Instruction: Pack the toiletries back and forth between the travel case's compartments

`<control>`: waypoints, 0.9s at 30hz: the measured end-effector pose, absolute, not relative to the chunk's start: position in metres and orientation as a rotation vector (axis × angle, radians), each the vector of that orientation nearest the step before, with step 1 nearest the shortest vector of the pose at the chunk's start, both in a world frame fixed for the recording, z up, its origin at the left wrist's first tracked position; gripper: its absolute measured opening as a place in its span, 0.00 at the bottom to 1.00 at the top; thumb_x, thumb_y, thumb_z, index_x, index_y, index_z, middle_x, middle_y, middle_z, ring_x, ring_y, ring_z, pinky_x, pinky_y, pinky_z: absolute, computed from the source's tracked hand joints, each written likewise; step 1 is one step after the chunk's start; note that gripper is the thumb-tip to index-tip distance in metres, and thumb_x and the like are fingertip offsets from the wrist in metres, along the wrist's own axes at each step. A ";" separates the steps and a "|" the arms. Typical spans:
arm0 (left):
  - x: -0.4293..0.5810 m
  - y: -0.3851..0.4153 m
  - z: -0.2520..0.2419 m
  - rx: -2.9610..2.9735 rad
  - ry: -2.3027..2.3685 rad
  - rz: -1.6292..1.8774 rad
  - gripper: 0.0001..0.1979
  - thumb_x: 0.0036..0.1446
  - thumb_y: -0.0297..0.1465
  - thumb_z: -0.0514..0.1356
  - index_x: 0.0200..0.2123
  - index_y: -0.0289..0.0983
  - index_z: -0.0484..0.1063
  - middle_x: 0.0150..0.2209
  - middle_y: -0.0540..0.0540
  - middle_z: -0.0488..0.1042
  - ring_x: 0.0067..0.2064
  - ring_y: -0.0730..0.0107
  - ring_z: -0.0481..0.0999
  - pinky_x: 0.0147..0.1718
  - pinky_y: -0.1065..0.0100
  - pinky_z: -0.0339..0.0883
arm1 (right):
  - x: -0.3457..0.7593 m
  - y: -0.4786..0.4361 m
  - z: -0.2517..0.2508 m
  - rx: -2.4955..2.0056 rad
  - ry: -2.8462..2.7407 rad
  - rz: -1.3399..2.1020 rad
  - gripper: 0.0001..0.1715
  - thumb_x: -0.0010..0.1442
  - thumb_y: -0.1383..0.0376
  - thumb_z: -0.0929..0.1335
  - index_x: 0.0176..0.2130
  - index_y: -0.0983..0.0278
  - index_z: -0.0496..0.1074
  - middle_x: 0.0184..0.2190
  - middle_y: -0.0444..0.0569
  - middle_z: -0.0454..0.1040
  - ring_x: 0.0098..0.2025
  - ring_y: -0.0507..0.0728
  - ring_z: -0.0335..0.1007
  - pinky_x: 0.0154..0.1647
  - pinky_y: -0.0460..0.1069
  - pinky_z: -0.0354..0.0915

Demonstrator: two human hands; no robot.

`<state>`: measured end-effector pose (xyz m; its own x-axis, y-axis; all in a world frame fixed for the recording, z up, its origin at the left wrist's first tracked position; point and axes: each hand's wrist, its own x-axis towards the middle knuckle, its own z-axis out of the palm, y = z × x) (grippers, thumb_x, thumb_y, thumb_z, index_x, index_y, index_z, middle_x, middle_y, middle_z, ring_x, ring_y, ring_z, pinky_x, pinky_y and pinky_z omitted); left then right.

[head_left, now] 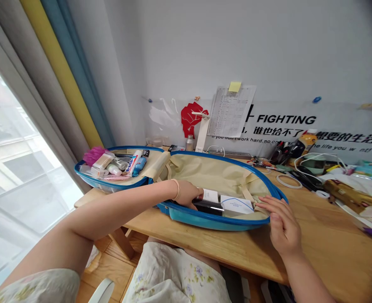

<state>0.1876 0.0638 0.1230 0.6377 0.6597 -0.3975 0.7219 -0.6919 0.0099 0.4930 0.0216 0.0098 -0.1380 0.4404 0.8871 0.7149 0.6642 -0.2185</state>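
Note:
An open blue suitcase [205,221] with a beige lining lies on the wooden desk. My left hand [188,194] reaches into its right half, fingers curled around a small dark-red thing that is mostly hidden. Close against that hand lie a glossy black box [208,207] and a small white box [210,195]. A larger white box with blue lines [236,205] sits to their right. My right hand [283,225] rests at the right rim, fingers stretched out over the edge and holding nothing. Toothpaste [133,163] and a purple bath puff [95,155] lie in the left half.
The wooden desk [312,227] carries clutter at the right, including a brown pouch [342,194], a tape roll [288,181] and a bottle [307,141]. A white lamp [201,134] stands behind the suitcase. Curtains [69,71] hang at the left.

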 end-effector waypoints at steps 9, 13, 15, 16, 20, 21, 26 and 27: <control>0.197 0.063 0.112 2.816 1.180 -0.503 0.21 0.48 0.38 0.68 0.46 0.39 0.71 0.51 0.35 0.74 0.51 0.49 0.76 0.45 0.56 0.71 | 0.493 0.022 0.010 -0.956 -1.764 -0.302 0.22 0.67 0.60 0.57 0.38 0.60 0.77 0.42 0.51 0.79 0.50 0.61 0.75 0.58 0.63 0.63; 0.199 0.060 0.113 2.697 1.278 -0.515 0.21 0.47 0.39 0.69 0.43 0.38 0.71 0.49 0.34 0.75 0.48 0.48 0.77 0.41 0.56 0.71 | 0.493 0.022 0.009 -0.956 -1.764 -0.294 0.22 0.67 0.59 0.57 0.38 0.60 0.77 0.41 0.51 0.79 0.50 0.61 0.74 0.58 0.63 0.63; 0.199 0.057 0.115 2.651 1.287 -0.501 0.18 0.47 0.39 0.69 0.39 0.39 0.72 0.43 0.38 0.78 0.45 0.50 0.79 0.39 0.58 0.71 | 0.493 0.022 0.010 -0.944 -1.775 -0.300 0.21 0.67 0.60 0.57 0.39 0.60 0.77 0.42 0.51 0.79 0.51 0.61 0.74 0.58 0.63 0.63; 0.198 0.056 0.118 2.642 1.283 -0.487 0.16 0.47 0.39 0.69 0.38 0.40 0.73 0.41 0.41 0.79 0.43 0.53 0.79 0.38 0.59 0.71 | 0.493 0.022 0.010 -0.940 -1.775 -0.304 0.21 0.67 0.60 0.57 0.39 0.60 0.77 0.42 0.51 0.79 0.50 0.61 0.74 0.58 0.63 0.63; 0.179 0.061 0.140 2.630 1.290 -0.242 0.08 0.54 0.41 0.64 0.37 0.46 0.76 0.41 0.52 0.80 0.43 0.66 0.78 0.41 0.69 0.70 | 0.492 0.022 0.011 -0.961 -1.764 -0.311 0.23 0.68 0.59 0.56 0.38 0.60 0.77 0.40 0.51 0.79 0.49 0.61 0.75 0.57 0.62 0.64; 0.168 0.068 0.148 2.623 1.355 -0.137 0.09 0.59 0.42 0.60 0.40 0.47 0.76 0.43 0.54 0.80 0.44 0.68 0.78 0.43 0.70 0.70 | 0.492 0.022 0.011 -0.968 -1.764 -0.307 0.23 0.68 0.58 0.56 0.38 0.60 0.77 0.40 0.52 0.79 0.49 0.61 0.75 0.57 0.62 0.64; 0.084 0.117 0.178 2.382 2.108 0.264 0.25 0.68 0.38 0.43 0.62 0.35 0.62 0.61 0.37 0.67 0.59 0.55 0.68 0.59 0.57 0.60 | 0.493 0.023 0.008 -0.960 -1.756 -0.299 0.22 0.67 0.58 0.57 0.38 0.59 0.77 0.41 0.51 0.79 0.50 0.61 0.75 0.58 0.63 0.63; 0.067 0.126 0.178 2.290 2.235 0.268 0.25 0.67 0.40 0.47 0.62 0.33 0.62 0.61 0.34 0.67 0.61 0.51 0.67 0.60 0.55 0.59 | 0.493 0.023 0.008 -0.952 -1.756 -0.303 0.22 0.67 0.59 0.57 0.38 0.59 0.77 0.41 0.51 0.79 0.50 0.61 0.75 0.58 0.63 0.63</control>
